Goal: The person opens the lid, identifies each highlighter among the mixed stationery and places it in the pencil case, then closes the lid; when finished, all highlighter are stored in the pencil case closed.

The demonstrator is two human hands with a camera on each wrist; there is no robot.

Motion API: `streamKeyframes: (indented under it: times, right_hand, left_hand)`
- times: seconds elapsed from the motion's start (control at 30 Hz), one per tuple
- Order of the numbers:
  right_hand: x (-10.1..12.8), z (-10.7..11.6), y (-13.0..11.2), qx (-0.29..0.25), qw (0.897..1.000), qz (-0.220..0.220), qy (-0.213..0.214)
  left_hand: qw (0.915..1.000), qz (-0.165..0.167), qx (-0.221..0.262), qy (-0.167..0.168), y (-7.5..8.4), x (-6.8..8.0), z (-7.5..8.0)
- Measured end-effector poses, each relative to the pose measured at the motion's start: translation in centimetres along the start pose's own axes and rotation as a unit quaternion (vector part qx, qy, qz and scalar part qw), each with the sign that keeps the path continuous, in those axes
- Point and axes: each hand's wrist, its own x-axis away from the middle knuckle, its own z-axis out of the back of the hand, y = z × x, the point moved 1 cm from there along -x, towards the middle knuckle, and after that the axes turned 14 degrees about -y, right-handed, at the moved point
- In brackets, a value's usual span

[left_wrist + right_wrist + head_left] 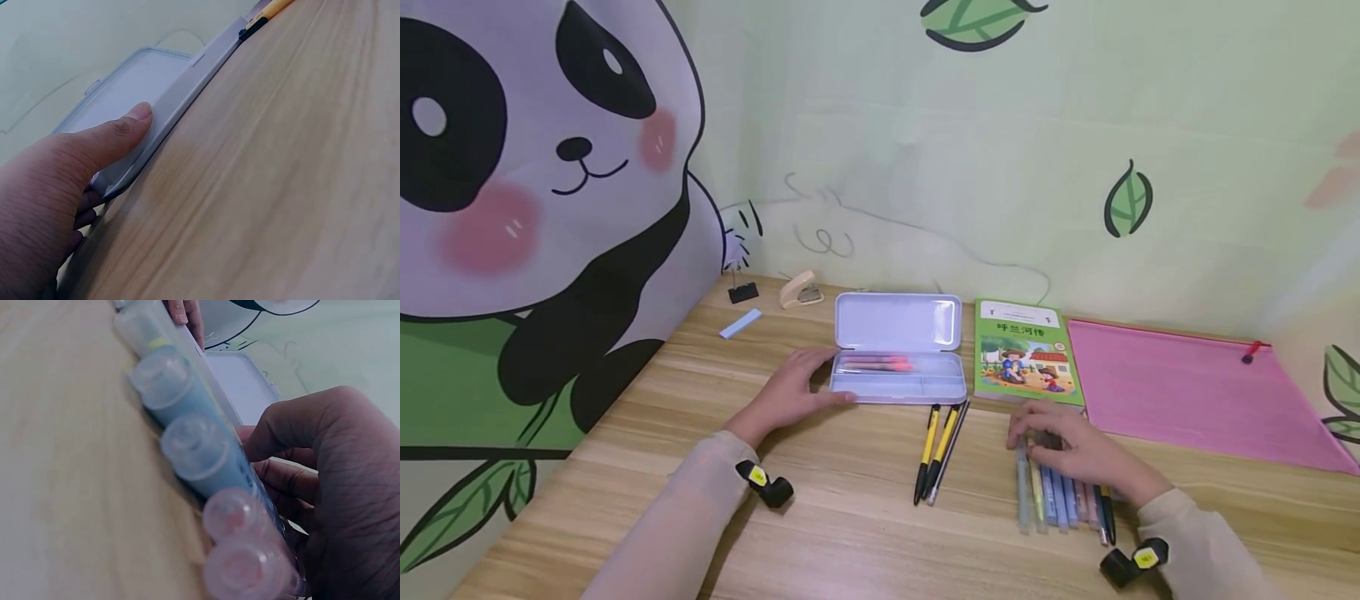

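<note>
A white pencil case (898, 390) lies with its lid up, several pink-tipped pens (876, 364) in its back compartment. My left hand (790, 392) grips its left end, thumb on the front wall and fingers around the side. To the right, my right hand (1067, 442) reaches over a row of clear-capped markers (1051, 500) in green, yellow, blue and pink. Its thumb and forefinger pinch the far end of the leftmost, greenish marker (1023, 500). In the right wrist view the blue markers (197, 450) show their caps close up, beside the curled fingers.
Two yellow-and-black pens (928, 450) and a dark pencil (951, 450) lie between the hands. Behind stand a green book (1026, 350) and a pink zip pouch (1195, 400). A stapler (801, 292), binder clip (743, 292) and blue strip (741, 323) lie at the back left.
</note>
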Motion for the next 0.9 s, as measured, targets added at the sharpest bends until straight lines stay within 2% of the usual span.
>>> streamKeyframes:
  times: [0.47,0.9]
  right_hand:
    - [-0.37,-0.54,0.43,0.015,0.998,-0.059,0.011]
    - [-0.24,-0.53,0.58,0.014,0.998,-0.065,0.011]
  left_hand:
    - [1.0000,0.005,0.001,-0.003,-0.28,-0.02,-0.05]
    - [1.0000,0.001,0.003,-0.003,-0.32,-0.09,-0.09]
